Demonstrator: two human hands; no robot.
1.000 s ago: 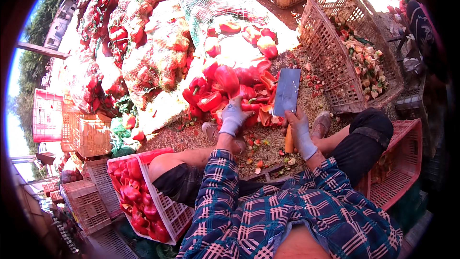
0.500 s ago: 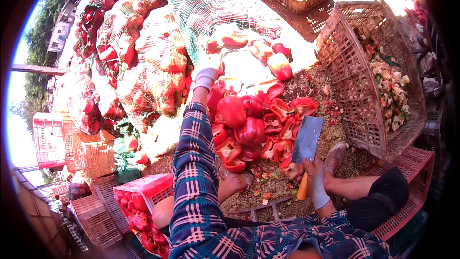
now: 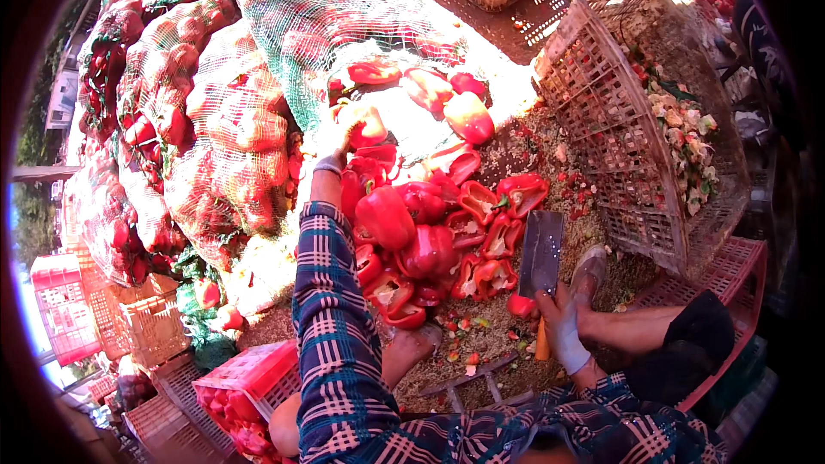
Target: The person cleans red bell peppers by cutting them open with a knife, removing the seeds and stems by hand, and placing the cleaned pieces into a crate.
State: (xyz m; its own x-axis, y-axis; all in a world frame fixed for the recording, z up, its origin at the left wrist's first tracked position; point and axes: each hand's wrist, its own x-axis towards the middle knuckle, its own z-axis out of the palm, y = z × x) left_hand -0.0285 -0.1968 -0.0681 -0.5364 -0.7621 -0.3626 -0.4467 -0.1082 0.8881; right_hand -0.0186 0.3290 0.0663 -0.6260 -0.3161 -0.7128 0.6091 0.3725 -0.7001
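My left hand (image 3: pixel 332 139), in a pale glove and washed out by glare, is stretched far forward at the mouth of the net sack. Its fingers close on a red bell pepper (image 3: pixel 368 126). Below it lies a heap of whole and cut red bell peppers (image 3: pixel 430 245). My right hand (image 3: pixel 560 320), also gloved, grips a cleaver (image 3: pixel 542 249) by its orange-brown handle, blade pointing away from me. Beside the blade's lower end is a small red pepper piece (image 3: pixel 521 305). More peppers (image 3: pixel 469 116) spill from the big net sack (image 3: pixel 344 13).
Full net sacks of peppers (image 3: pixel 228 129) stand to the left. A tilted crate (image 3: pixel 601 120) with pepper scraps (image 3: pixel 683 133) is at right. A red crate of peppers (image 3: pixel 245 378) sits by my left knee. Seeds and bits (image 3: pixel 473 348) cover the ground near my feet.
My left hand has taken hold of a pepper at the sack mouth. The cleaver has turned slightly, its blade now darker and more upright. The whole view has shifted a little.
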